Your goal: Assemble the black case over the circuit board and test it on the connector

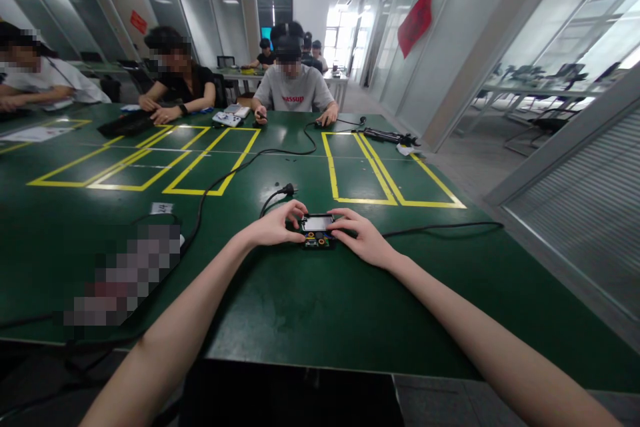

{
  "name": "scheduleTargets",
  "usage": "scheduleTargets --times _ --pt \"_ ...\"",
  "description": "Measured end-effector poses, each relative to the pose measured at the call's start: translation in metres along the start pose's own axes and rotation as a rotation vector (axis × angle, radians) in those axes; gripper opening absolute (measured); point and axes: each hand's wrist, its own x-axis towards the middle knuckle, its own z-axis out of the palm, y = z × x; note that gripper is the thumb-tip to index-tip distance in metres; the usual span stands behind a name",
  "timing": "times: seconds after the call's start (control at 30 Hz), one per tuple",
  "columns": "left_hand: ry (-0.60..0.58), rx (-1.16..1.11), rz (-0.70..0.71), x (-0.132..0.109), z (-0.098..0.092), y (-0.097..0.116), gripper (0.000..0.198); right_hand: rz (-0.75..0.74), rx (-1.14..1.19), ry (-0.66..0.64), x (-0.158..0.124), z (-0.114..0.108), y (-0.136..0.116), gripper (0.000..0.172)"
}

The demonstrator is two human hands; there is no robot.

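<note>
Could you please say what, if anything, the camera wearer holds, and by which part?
A small gadget with a pale screen: the left hand grips its left edge, the right hand its right edge.

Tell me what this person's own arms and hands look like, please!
The slim, bare left hand and slim, bare right hand have slender fingers, with no gloves, rings or watch showing. The left forearm and right forearm are bare too: no sleeves in view.
</note>
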Motion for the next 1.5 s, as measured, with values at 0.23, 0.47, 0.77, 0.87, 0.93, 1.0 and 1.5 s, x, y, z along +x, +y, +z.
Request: scheduleTargets --times 0.23,0.47,0.77,0.87,0.93,1.0,1.5 --pt "-0.044 -0.203 0.009 0.002 0.002 -0.005 0.061 0.115 0.206 0.12 0.003 0.009 -0.004 0.014" --pt "0.016 -0.298 -0.11 0.007 0.0 -0.008 0.04 0.229 0.307 0.174 0.004 0.015 -0.005 0.034" --pt "0.035 -0.318 -0.119 0.006 0.0 -0.006 0.038 0.241 0.278 0.155 0.008 0.014 -0.004 0.036" --pt "0.032 -0.318 -0.115 0.004 -0.001 -0.005 0.037 0.223 0.265 0.13 0.007 0.014 -0.007 0.034" --pt "0.025 -0.306 -0.114 0.003 -0.002 -0.003 0.035 0.213 0.269 0.12 0.006 0.013 -0.009 0.031" --pt "0.029 -0.292 -0.122 0.002 -0.004 0.0 0.029 0.208 0.279 0.115 0.006 0.012 -0.011 0.027" --pt "-0.067 -0.1 -0.008 0.004 0.008 0.002 0.036 0.06 0.146 0.009 0.003 0.003 -0.018 0.023"
